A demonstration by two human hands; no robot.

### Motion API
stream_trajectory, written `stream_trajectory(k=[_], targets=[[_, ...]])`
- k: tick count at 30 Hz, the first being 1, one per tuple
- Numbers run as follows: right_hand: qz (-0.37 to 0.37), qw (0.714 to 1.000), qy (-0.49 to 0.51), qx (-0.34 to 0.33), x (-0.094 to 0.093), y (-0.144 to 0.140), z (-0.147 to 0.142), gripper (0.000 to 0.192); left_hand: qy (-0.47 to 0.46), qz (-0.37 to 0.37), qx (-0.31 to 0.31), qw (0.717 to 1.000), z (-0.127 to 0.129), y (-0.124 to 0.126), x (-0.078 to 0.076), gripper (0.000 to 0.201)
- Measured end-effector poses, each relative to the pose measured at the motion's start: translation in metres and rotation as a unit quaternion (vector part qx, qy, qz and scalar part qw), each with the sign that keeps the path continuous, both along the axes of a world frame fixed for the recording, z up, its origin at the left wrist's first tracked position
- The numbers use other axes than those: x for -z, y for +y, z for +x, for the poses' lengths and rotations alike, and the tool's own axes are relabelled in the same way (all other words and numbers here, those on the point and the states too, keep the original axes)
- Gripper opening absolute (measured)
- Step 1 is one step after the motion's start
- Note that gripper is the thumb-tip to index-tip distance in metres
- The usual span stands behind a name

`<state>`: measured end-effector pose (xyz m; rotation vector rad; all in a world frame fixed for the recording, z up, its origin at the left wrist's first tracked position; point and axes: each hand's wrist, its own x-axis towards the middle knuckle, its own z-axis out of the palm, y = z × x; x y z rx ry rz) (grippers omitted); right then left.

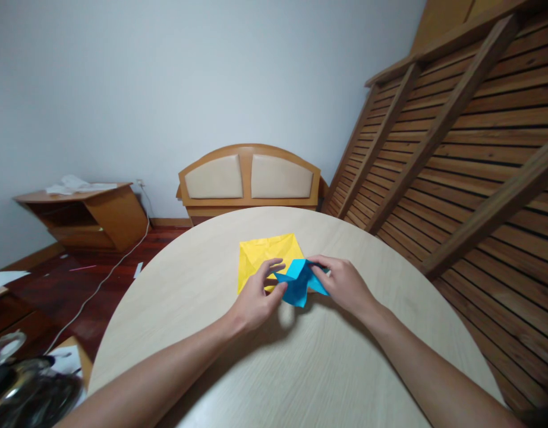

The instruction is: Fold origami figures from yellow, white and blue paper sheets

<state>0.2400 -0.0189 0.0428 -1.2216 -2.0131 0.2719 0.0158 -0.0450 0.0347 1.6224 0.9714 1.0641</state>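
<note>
Both hands, left hand (256, 297) and right hand (340, 284), pinch the blue paper (299, 282) aloft; uneven pulling might tear a crease.

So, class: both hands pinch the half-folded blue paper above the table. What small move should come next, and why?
Probably lower the blue paper onto the table and press its crease flat: the left hand and right hand pinch it in mid-air, still puffed, beside the yellow sheet.
</note>
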Motion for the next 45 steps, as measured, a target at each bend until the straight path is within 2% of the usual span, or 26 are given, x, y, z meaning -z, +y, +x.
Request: stream_trajectory(k=[2, 4, 6, 9, 11, 13, 16, 18, 23, 26, 29, 34, 36, 40, 45], targets=[[0.043, 0.997, -0.062, 0.003, -0.007, -0.003, 0.003, 0.024, 0.016, 0.013, 0.038, 0.999, 0.002, -0.007, -0.006, 0.067], [0.07, 0.992, -0.109, -0.006, -0.014, -0.008, 0.002, 0.028, 0.015, 0.002, 0.086, 0.996, 0.004, -0.013, -0.011, 0.073], [0.094, 0.985, -0.143, -0.012, -0.021, -0.015, -0.003, 0.031, -0.003, -0.024, 0.101, 0.995, 0.006, -0.016, -0.013, 0.078], [0.152, 0.972, -0.176, -0.026, -0.027, -0.028, -0.014, 0.032, -0.029, -0.045, 0.086, 0.995, 0.01, -0.017, -0.009, 0.084], [0.186, 0.966, -0.173, -0.047, -0.028, -0.035, -0.022, 0.029, -0.035, -0.04, 0.055, 0.997, 0.013, -0.017, -0.005, 0.08], [0.211, 0.964, -0.155, -0.054, -0.027, -0.039, -0.028, 0.022, -0.04, -0.034, 0.023, 0.998, 0.015, -0.016, -0.003, 0.065], [0.235, 0.962, -0.134, -0.051, -0.026, -0.04, -0.031, 0.008, -0.041, -0.04, 0.006, 0.998, 0.018, -0.015, -0.004, 0.037], [0.247, 0.958, -0.137, -0.048, -0.026, -0.039, -0.031, 0.004, -0.05, -0.06, 0.004, 0.997, 0.017, -0.014, -0.006, 0.029], [0.34, 0.93, -0.141, -0.024, -0.027, -0.038, -0.029, 0.009, -0.154, -0.133, 0.007, 0.979, 0.014, -0.013, -0.008, 0.029], [0.375, 0.919, -0.121, -0.021, -0.025, -0.037, -0.028, 0.013, -0.208, -0.167, 0.052, 0.962, 0.013, -0.01, -0.004, 0.034], [0.386, 0.917, -0.101, -0.011, -0.024, -0.035, -0.028, 0.014, -0.232, -0.178, 0.088, 0.952, 0.012, -0.006, 0.0, 0.04], [0.363, 0.927, -0.09, 0.03, -0.023, -0.035, -0.029, 0.014, -0.231, -0.172, 0.084, 0.954, 0.009, -0.004, 0.002, 0.042], [0.343, 0.934, -0.098, 0.016, -0.023, -0.036, -0.028, 0.014, -0.226, -0.161, 0.088, 0.957, 0.008, -0.004, 0.001, 0.041], [0.324, 0.938, -0.117, -0.033, -0.021, -0.034, -0.027, 0.027, -0.207, -0.132, 0.094, 0.965, 0.005, -0.005, 0.0, 0.038], [0.299, 0.948, -0.06, -0.091, -0.019, -0.031, -0.027, 0.015, -0.191, -0.138, 0.121, 0.964, 0.003, -0.004, 0.002, 0.046]])
